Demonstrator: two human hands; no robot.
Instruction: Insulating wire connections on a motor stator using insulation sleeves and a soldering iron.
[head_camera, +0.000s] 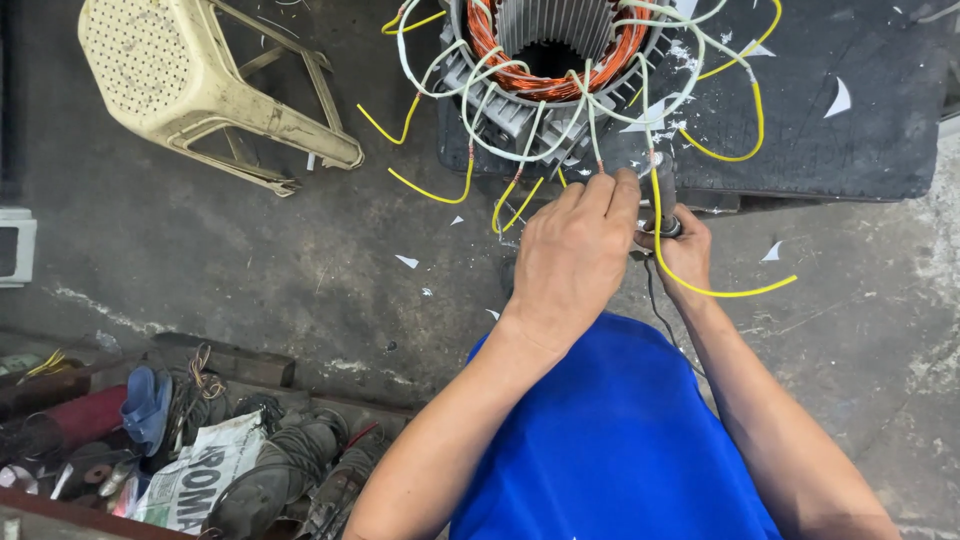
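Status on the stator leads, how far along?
Done: copper windings sit in the stator core, and many leads already wear white and yellow sleeving. In hand: left hand pinches a lead at the core's near edge; right hand grips a dark tool against a yellow lead. Left: the leads still splay loose around the core, not bundled or tied.

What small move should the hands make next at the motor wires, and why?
Probably bring the dark tool in the right hand up to the wire end pinched by the left hand. The left fingertips already hold a lead at the motor edge, and the tool tip lies just beside them.
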